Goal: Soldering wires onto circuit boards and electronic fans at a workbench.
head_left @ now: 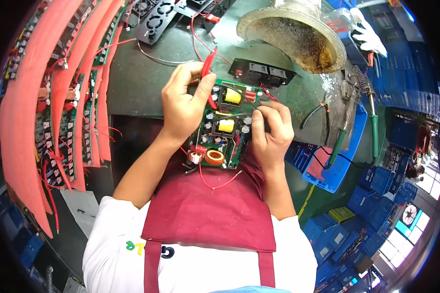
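A green circuit board (237, 128) leans between my hands at the table edge, against my apron. It carries two yellow-wrapped transformers, a copper-wound ring coil (214, 156) and several capacitors. My left hand (185, 100) pinches a long, thin red piece (209, 62) between thumb and fingers at the board's upper left; its exact kind is unclear. My right hand (274, 128) is closed at the board's right edge, thumb against forefinger. A thin dark strand crosses the board near those fingertips; what they grip is hidden. A red wire (212, 187) hangs from the board's lower end.
Pink foam sheets (22, 117) with circuit boards between them stand left. Beyond my hands lie a black fan panel (261, 73) and a fume hood (293, 34). Cutters (318, 115), a green-handled soldering iron (338, 146) and a blue tray (344, 161) are at right.
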A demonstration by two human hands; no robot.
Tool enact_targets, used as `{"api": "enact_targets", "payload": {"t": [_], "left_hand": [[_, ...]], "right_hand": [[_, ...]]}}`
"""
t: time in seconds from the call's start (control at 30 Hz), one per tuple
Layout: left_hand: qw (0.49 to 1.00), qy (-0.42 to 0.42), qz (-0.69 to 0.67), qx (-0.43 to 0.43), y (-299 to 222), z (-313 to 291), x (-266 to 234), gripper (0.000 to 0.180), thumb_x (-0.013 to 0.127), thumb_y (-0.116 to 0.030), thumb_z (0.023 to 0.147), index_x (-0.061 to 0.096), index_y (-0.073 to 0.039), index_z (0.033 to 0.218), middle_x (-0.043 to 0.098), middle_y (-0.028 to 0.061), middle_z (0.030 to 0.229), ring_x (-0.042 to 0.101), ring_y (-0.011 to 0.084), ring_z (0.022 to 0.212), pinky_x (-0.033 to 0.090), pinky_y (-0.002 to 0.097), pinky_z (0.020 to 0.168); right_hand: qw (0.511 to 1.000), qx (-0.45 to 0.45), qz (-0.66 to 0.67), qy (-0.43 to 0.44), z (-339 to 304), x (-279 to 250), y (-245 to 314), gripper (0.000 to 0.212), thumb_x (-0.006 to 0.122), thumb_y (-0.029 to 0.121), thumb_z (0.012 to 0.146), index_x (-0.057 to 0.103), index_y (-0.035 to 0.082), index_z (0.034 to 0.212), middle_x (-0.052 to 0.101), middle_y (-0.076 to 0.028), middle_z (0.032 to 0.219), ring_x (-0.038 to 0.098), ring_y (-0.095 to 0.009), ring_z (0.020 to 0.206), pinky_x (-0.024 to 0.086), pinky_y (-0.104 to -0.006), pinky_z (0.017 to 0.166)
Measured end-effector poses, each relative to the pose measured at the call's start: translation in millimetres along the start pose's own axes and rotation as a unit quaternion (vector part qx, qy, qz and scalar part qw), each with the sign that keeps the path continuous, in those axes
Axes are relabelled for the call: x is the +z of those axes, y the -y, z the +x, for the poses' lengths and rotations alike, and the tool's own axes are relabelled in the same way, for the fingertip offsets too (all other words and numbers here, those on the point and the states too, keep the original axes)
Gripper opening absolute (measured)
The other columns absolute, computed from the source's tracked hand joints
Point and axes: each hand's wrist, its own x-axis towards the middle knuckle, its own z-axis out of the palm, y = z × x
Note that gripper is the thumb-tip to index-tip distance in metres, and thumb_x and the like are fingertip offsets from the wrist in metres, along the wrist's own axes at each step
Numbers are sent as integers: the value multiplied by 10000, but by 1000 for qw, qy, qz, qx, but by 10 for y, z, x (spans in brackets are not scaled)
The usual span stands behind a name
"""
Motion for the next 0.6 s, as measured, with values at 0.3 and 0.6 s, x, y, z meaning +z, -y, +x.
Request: {"api": "enact_targets", "payload": {"t": [0.3, 0.6], "left_hand": [[998, 63, 0, -8, 1, 5, -210, 165, 837, -93, 960, 700, -5, 994, 808, 115, 1098, 746, 197, 1059, 568, 361, 976], [980, 169, -21, 103, 44, -49, -441, 197, 881, -74, 922, 708, -16, 994, 781, 113, 1021, 736, 213, 959, 582, 369, 900]], "right_hand": [[1000, 8, -6, 1, 27, 98, -198, 113, 799, 102, 936, 776, 33, 1021, 752, -128, 950, 703, -336, 873, 549, -437, 793], [1000, 2, 0, -3, 41, 189, -301, 124, 799, 90, 934, 778, 35, 1043, 751, -119, 939, 696, -327, 856, 538, -438, 787]]}}
